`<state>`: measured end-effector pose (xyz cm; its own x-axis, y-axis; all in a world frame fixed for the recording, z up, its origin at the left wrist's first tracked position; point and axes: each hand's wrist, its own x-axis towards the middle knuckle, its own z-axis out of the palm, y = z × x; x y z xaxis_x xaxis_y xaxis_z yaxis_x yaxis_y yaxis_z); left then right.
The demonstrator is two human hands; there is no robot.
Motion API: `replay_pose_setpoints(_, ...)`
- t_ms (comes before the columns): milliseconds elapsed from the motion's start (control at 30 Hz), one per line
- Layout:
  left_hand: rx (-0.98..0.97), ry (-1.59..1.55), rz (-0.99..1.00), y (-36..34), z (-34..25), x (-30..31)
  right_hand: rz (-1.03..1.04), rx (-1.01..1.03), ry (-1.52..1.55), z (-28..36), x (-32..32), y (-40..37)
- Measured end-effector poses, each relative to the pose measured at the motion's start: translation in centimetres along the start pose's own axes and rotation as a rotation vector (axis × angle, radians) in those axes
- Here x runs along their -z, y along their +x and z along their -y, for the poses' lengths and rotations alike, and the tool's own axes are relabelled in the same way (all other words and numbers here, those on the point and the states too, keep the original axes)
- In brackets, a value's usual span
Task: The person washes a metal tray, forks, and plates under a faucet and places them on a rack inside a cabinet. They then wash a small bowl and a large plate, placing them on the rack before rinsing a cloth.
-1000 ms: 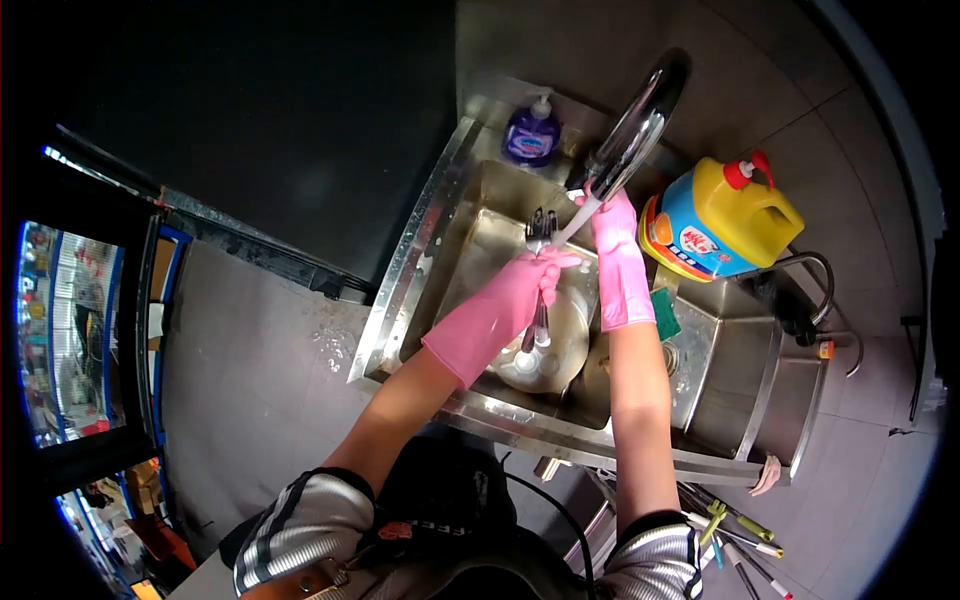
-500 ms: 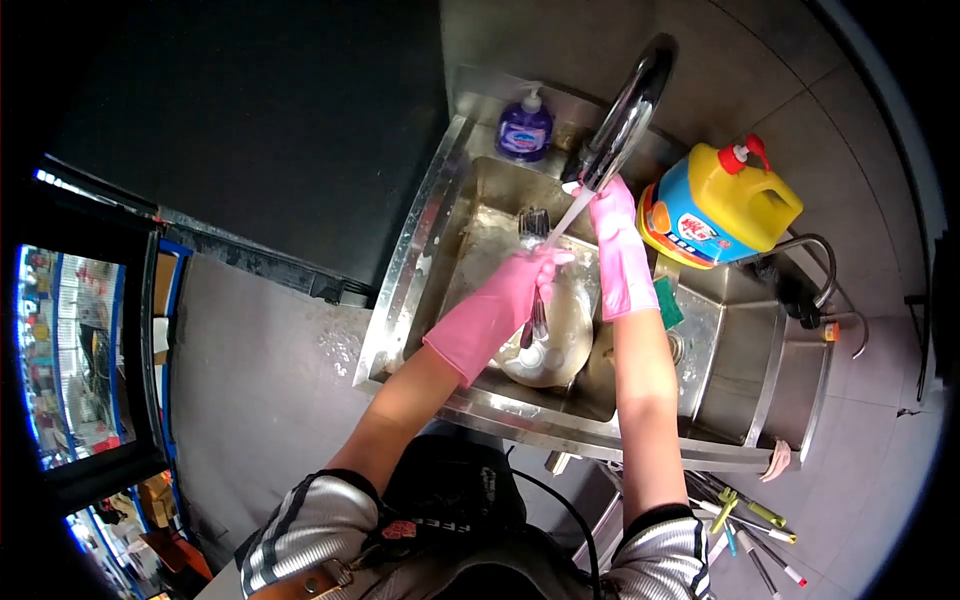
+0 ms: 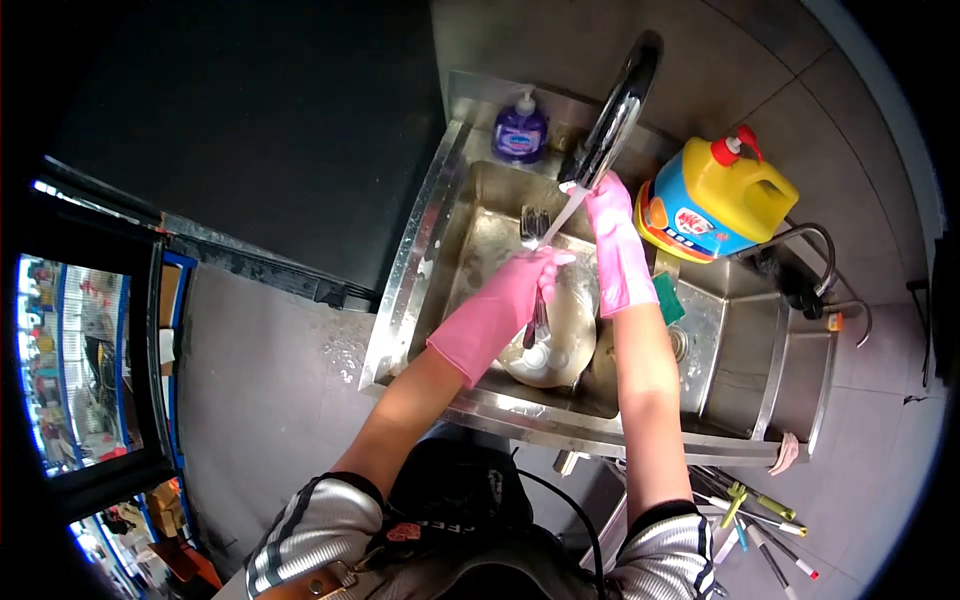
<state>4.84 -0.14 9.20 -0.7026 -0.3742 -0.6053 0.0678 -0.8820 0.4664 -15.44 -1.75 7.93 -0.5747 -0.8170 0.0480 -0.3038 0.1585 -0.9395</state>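
My left hand (image 3: 525, 285), in a pink rubber glove, is closed around a bunch of forks (image 3: 535, 222). Their tines point away from me, and the handles stick out below my fingers. A stream of water (image 3: 563, 218) from the faucet (image 3: 612, 120) falls onto the forks and glove. My right hand (image 3: 610, 205), gloved the same way, is up at the faucet's outlet end, its fingers closed against it and partly hidden. Under my left hand, a pale, rounded, dish-like thing (image 3: 565, 355) lies in the left basin of the metal sink (image 3: 440, 250).
A purple pump bottle (image 3: 520, 130) stands on the sink's back ledge. At the right sits a large yellow detergent jug (image 3: 740, 190) with a red pump. A green scouring pad (image 3: 667, 298) lies by the right basin. Several long-handled tools (image 3: 750, 515) lie on the floor at right.
The view has shifted slightly. Both hands keep nearly the same places, the left still holding the forks under running water.
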Motion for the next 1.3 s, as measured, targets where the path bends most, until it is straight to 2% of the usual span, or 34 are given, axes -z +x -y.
replay_pose_setpoints(33,-0.012,-0.008,-0.022,-0.2,0.0,-0.2,0.005,-0.011,0.019,-0.5,0.0,0.1)
replay_pose_setpoints(133,-0.034,0.018,-0.041,-0.6,0.1,-0.3,-0.205,0.292,-0.525,0.3,0.1,-0.6)
replay_pose_setpoints(167,-0.038,0.065,-0.012,-0.5,0.0,0.7,-0.326,0.178,-0.584,0.7,-0.1,-1.9)
replay_pose_setpoints(200,-0.044,0.109,0.017,-0.2,0.0,1.3,-0.345,0.065,-0.552,1.8,-0.1,-3.3)
replay_pose_setpoints(233,-0.119,0.201,-0.037,0.1,0.3,1.5,-0.361,-0.049,-0.518,3.3,-0.4,-4.9)
replay_pose_setpoints(300,-0.262,0.382,-0.154,0.7,1.2,2.0,-0.387,-0.126,-0.165,0.7,-3.6,-8.0)
replay_pose_setpoints(367,-0.393,0.785,-0.106,4.9,3.0,5.8,0.009,-0.624,0.287,0.5,-4.7,-9.5)
replay_pose_setpoints(400,-0.413,0.895,-0.136,5.0,2.9,5.6,-0.041,-0.691,0.543,1.0,-6.4,-10.2)
replay_pose_setpoints(467,-0.372,1.063,-0.233,3.4,2.3,3.9,-0.007,-0.826,0.507,2.2,-7.1,-9.5)
replay_pose_setpoints(567,-0.275,1.125,-0.238,1.0,0.7,3.1,-0.008,-0.591,0.771,0.5,-8.9,-9.2)
replay_pose_setpoints(633,-0.189,1.106,-0.227,-0.6,-0.6,3.5,-0.035,-0.562,0.786,0.2,-9.1,-8.5)
replay_pose_setpoints(700,-0.089,1.247,-0.276,-1.7,-1.4,3.2,-0.1,-0.518,1.033,-1.6,-10.3,-7.7)
replay_pose_setpoints(733,-0.004,1.362,-0.302,-1.9,-1.9,2.7,-0.181,-0.642,1.06,-2.5,-10.5,-7.2)
replay_pose_setpoints(767,0.18,1.485,-0.236,-2.1,-2.5,2.0,-0.186,-0.634,1.092,-3.4,-10.8,-7.1)
replay_pose_setpoints(833,-0.093,1.813,-0.278,2.2,1.5,5.9,-0.201,-0.617,1.153,-4.8,-10.9,-6.9)
replay_pose_setpoints(867,-0.177,1.609,-0.324,0.6,1.0,4.8,-0.136,-0.641,0.986,-3.5,-10.2,-6.9)
replay_pose_setpoints(900,-0.256,1.402,-0.364,-0.2,0.5,4.2,-0.043,-0.568,1.089,-2.0,-9.9,-7.4)
replay_pose_setpoints(1000,-0.124,0.59,-0.098,-0.1,-0.8,5.3,0.259,-0.451,1.324,1.7,-8.8,-9.0)
replay_pose_setpoints(1100,0.018,0.579,0.046,-0.7,-2.1,5.2,0.134,-0.503,0.822,-1.0,-9.7,-8.5)
replay_pose_setpoints(1133,-0.11,0.482,-0.004,0.4,-0.3,5.4,0.073,-0.591,0.665,-1.4,-9.3,-7.8)
replay_pose_setpoints(1200,-0.287,0.495,-0.08,1.8,1.9,5.0,-0.106,-0.641,0.879,-2.2,-9.8,-6.9)
replay_pose_setpoints(1233,-0.375,0.501,-0.119,1.9,2.2,4.8,-0.124,-0.627,0.931,-2.8,-9.9,-6.9)
replay_pose_setpoints(1300,-0.308,0.607,-0.199,0.8,1.6,4.4,-0.085,-0.562,0.976,-1.5,-9.6,-7.8)
